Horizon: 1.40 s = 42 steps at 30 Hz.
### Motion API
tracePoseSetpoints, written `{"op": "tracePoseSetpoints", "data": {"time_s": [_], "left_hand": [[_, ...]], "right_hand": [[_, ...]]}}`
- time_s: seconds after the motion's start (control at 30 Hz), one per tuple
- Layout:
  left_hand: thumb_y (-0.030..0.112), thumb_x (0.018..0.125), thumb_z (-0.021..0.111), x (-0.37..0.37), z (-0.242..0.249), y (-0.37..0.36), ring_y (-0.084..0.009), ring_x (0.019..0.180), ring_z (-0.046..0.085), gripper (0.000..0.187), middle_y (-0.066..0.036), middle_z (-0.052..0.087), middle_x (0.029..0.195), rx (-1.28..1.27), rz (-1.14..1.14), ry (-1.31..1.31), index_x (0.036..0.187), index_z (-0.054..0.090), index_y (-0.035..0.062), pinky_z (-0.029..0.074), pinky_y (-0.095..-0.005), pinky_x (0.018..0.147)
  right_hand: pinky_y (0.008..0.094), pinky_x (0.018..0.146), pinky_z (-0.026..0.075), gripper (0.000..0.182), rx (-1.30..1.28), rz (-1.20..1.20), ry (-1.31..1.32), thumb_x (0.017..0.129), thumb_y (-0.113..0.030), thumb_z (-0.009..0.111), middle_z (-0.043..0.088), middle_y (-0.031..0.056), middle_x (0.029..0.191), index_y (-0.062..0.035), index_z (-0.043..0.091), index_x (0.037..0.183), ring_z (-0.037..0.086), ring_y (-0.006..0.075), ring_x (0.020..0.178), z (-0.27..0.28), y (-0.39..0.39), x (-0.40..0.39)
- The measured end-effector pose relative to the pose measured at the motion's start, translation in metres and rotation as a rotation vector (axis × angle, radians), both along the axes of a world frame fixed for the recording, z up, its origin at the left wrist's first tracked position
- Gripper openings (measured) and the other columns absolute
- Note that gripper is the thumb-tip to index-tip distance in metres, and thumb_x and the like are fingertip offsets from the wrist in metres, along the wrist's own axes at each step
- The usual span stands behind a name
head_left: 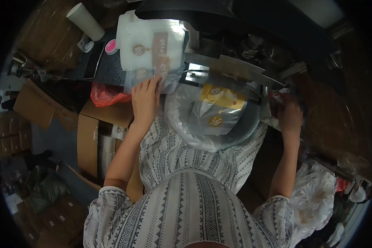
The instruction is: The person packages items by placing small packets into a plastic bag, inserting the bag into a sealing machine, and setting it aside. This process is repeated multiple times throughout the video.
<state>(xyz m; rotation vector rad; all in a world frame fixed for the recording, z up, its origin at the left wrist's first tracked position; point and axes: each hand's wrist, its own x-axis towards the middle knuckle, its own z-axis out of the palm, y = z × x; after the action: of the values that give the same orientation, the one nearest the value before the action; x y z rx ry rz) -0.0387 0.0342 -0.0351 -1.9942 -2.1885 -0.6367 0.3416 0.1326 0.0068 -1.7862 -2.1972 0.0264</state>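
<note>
My left hand (145, 99) rests with its fingertips on the lower edge of a stack of clear printed plastic bags (151, 45); whether it grips one is unclear. My right hand (290, 113) is at the right end of the machine, its fingers bent over a small reddish and white item (280, 94) that I cannot make out. Between my hands, a clear bag with a yellow printed top (221, 108) lies over a round plastic-wrapped basin (182, 120) at my lap. A metal bar of the machine (231, 68) runs just above that bag.
A white cup (86, 21) and a pink-lidded small jar (111, 46) stand at the upper left. Below them hangs a red plastic bag (107, 95). An open cardboard box (88, 144) sits to my left. A translucent plastic sack (312, 194) is at the lower right.
</note>
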Motion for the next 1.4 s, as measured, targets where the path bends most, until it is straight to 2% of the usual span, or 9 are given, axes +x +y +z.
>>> {"op": "tracePoseSetpoints", "data": {"time_s": [0.3,0.5,0.7,0.83,0.93,1.13,1.2,1.3,1.4], "left_hand": [[0.006,0.085,0.063,0.027,0.035,-0.025,-0.0335,0.071,0.060,0.009,-0.012,0.061,0.082,0.093,0.002,-0.309,0.093,0.065,0.0042,0.048,-0.0385,0.060],[0.004,0.079,0.067,0.057,0.061,-0.025,-0.0291,0.072,0.064,0.012,-0.010,0.063,0.083,0.191,-0.157,-0.251,0.091,0.065,0.0054,0.050,-0.0356,0.058],[-0.002,0.079,0.066,0.062,0.049,-0.031,-0.0303,0.073,0.063,0.018,-0.011,0.063,0.088,-0.053,-0.377,-0.375,0.096,0.065,0.0035,0.050,-0.0345,0.062],[0.004,0.085,0.064,0.076,0.024,-0.013,-0.0246,0.071,0.066,0.013,-0.011,0.064,0.089,-0.155,-0.495,-0.532,0.098,0.065,0.0012,0.052,-0.0319,0.062],[0.012,0.091,0.062,0.086,0.007,0.014,-0.0165,0.071,0.065,0.018,-0.009,0.065,0.086,-0.431,-0.272,-1.132,0.101,0.064,-0.0031,0.055,-0.0293,0.064],[0.026,0.092,0.063,0.101,0.016,0.041,-0.0116,0.065,0.059,0.029,-0.013,0.065,0.077,-0.454,-0.030,-1.745,0.098,0.064,-0.0031,0.045,-0.0284,0.059],[0.027,0.091,0.063,0.085,0.017,0.041,-0.0174,0.071,0.063,0.034,-0.015,0.065,0.087,-0.487,-0.162,-1.067,0.104,0.062,-0.0049,0.049,-0.0300,0.064],[0.030,0.088,0.065,0.027,0.015,0.061,-0.0318,0.101,0.058,0.046,-0.015,0.059,0.112,0.393,-0.083,-0.279,0.122,0.053,0.0018,0.046,-0.0404,0.086],[0.025,0.087,0.066,0.004,-0.018,0.039,-0.0336,0.108,0.052,0.045,-0.014,0.057,0.116,0.211,-0.084,0.293,0.125,0.051,0.0051,0.041,-0.0452,0.091]], "right_hand": [[0.0355,0.075,0.052,0.027,-0.319,0.147,0.647,0.082,-0.001,0.062,0.069,0.0150,0.098,-0.0020,0.065,0.110,0.067,0.0299,0.082,0.047,-0.026,-0.033],[0.0342,0.078,0.051,0.022,0.108,0.603,0.352,0.081,-0.004,0.068,0.067,0.0123,0.097,-0.0037,0.066,0.104,0.063,0.0281,0.089,0.057,-0.037,-0.102],[0.0377,0.079,0.052,0.026,-0.090,0.801,0.521,0.084,-0.005,0.065,0.065,0.0129,0.096,-0.0027,0.062,0.109,0.064,0.0297,0.089,0.050,-0.037,-0.100],[0.0336,0.077,0.051,0.022,-0.298,0.568,0.645,0.085,-0.005,0.065,0.067,0.0117,0.098,-0.0030,0.065,0.107,0.064,0.0258,0.087,0.045,-0.032,-0.091],[0.0336,0.073,0.051,0.025,-0.134,0.382,0.581,0.086,-0.008,0.065,0.067,0.0124,0.097,-0.0041,0.064,0.110,0.065,0.0242,0.082,0.045,-0.027,-0.075],[0.0417,0.069,0.052,0.022,0.040,0.118,0.193,0.084,-0.013,0.065,0.065,0.0179,0.096,-0.0044,0.064,0.105,0.066,0.0349,0.082,0.021,-0.012,-0.022],[0.0443,0.072,0.052,0.019,-0.009,-0.100,-0.160,0.083,-0.013,0.063,0.065,0.0177,0.095,-0.0042,0.065,0.100,0.065,0.0368,0.087,-0.010,0.002,-0.006],[0.0456,0.077,0.051,0.020,-0.102,-0.071,0.003,0.082,-0.007,0.059,0.065,0.0176,0.096,-0.0062,0.065,0.101,0.062,0.0408,0.093,-0.009,0.003,-0.006],[0.0420,0.075,0.052,0.018,-0.098,0.022,0.096,0.085,-0.007,0.058,0.067,0.0162,0.095,-0.0037,0.064,0.102,0.066,0.0368,0.089,-0.012,0.005,0.005]]}}
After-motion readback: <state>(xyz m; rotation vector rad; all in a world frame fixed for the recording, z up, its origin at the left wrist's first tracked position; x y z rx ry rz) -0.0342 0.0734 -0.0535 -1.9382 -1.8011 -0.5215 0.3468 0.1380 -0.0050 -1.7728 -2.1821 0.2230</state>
